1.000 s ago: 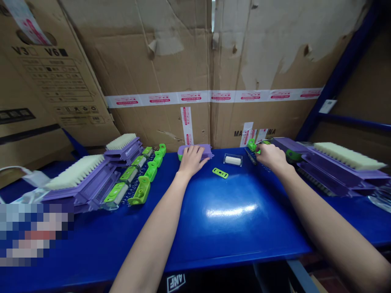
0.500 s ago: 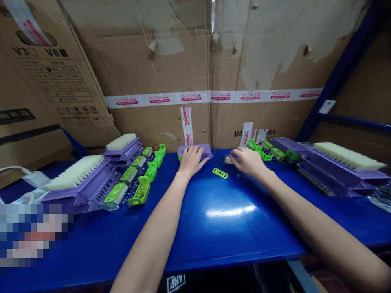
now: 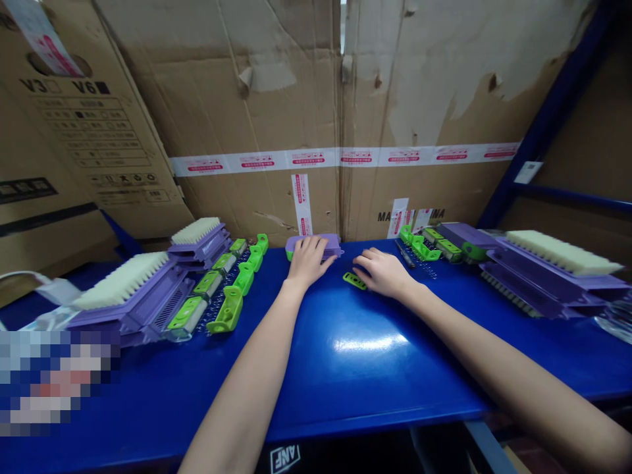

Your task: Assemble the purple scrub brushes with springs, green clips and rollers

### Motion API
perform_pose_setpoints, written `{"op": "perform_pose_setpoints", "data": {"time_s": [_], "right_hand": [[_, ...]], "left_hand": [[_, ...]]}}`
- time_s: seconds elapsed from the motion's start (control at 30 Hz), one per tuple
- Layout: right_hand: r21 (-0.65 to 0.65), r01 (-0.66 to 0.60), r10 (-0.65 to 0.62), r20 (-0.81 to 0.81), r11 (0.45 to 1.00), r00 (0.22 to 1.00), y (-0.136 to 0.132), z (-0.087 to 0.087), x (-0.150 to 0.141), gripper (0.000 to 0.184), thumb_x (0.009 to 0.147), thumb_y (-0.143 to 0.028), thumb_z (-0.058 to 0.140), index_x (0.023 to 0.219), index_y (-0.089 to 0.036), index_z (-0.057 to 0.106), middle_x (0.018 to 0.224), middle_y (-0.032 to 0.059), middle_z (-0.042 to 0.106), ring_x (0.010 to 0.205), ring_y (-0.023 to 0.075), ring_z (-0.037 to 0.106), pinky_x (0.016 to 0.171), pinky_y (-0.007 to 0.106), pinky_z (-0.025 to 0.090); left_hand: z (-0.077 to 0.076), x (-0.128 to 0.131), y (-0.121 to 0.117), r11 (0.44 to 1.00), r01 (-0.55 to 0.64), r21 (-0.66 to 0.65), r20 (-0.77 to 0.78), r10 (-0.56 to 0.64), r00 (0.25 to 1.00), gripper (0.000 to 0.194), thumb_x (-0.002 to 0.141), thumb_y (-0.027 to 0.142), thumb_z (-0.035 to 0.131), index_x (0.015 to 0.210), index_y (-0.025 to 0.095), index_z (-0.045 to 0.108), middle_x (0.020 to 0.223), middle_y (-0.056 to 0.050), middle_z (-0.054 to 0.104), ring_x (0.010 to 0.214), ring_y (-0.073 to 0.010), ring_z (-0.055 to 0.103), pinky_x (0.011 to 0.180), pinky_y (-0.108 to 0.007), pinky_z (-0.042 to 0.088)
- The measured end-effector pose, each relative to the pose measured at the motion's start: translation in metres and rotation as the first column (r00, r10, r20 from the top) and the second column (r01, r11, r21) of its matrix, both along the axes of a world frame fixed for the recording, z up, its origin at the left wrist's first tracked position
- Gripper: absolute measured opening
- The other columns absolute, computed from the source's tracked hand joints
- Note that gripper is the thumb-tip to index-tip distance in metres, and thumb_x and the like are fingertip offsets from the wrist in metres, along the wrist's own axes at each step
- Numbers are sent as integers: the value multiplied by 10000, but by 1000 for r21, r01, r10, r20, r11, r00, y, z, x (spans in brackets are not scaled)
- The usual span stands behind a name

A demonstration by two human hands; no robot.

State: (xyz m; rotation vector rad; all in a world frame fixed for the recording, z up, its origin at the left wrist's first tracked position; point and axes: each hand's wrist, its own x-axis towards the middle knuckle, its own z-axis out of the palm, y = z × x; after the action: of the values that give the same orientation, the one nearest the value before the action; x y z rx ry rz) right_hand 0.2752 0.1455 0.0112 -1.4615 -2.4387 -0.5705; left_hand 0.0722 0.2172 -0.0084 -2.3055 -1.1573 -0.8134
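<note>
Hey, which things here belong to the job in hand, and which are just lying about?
Part of the job, apparently:
purple piece under the left hand
flat green plate beside the right hand
green brackets, likely

Just lying about, probably:
white plug, far left
cardboard at the back

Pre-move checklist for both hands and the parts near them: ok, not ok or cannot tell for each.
1. Left hand on the rounded purple plastic piece: ok, fingers lie over its top.
2. Right hand near the flat green plastic plate with holes: ok, at its right end.
3. Plate fully in sight: not ok, right fingers overlap part of it.
4. Right-hand grip: cannot tell, the underside of the fingers is hidden.
5. Slim dark tool apart from the right hand: ok, it lies to the right.
6. Row of bright green plastic brackets apart from the left hand: ok.
</note>
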Motion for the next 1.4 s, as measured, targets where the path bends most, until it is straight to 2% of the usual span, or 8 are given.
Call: {"op": "perform_pose_setpoints", "data": {"time_s": [0.3,0.47,0.6,0.73,1.07,1.4], "right_hand": [[37,155,-153,-60,987,986,9,1,17,280,926,-295,403,1038,-171,627,997,101,631,972,227,537,761,297,402],[28,201,-196,-117,979,974,15,-2,31,334,894,-309,451,1158,-155,588,1080,122,604,1043,251,514,833,318,406],[-61,207,-214,-136,976,967,15,-5,34,417,884,-337,471,1252,-149,531,1139,135,588,1053,260,517,849,336,408],[-114,188,-203,-147,976,968,16,-8,33,429,889,-334,476,1269,-141,521,1130,140,593,1052,254,525,875,339,403],[-115,164,-186,-216,980,959,20,-11,35,469,876,-356,506,1288,-131,514,1132,137,611,1054,242,552,873,313,424],[-123,203,-226,-214,971,950,19,-9,34,467,881,-364,497,1286,-132,513,1142,141,616,1051,244,563,868,311,433]], "left_hand": [[2,-1,-3,998,-59,3,2,59,998,437,861,492,515,1150,165,543,1149,-134,610,1081,-296,521,942,-442,344],[1,-2,-2,996,-87,-19,34,88,996,513,847,526,513,1197,151,542,1229,-168,582,1160,-318,501,1009,-487,302],[-3,-1,1,996,-86,-36,41,87,995,539,865,520,486,1254,150,524,1315,-174,546,1237,-305,476,1061,-508,254],[-4,-1,1,994,-91,-60,35,94,995,553,867,516,487,1275,145,521,1339,-176,531,1264,-295,467,1071,-493,258],[-3,-1,0,995,-83,-56,31,85,996,548,866,510,499,1270,141,527,1328,-164,544,1254,-291,478,1056,-480,289],[-3,-1,1,996,-69,-52,37,71,997,531,865,504,500,1272,165,529,1330,-164,542,1254,-296,478,1043,-485,301]]}}
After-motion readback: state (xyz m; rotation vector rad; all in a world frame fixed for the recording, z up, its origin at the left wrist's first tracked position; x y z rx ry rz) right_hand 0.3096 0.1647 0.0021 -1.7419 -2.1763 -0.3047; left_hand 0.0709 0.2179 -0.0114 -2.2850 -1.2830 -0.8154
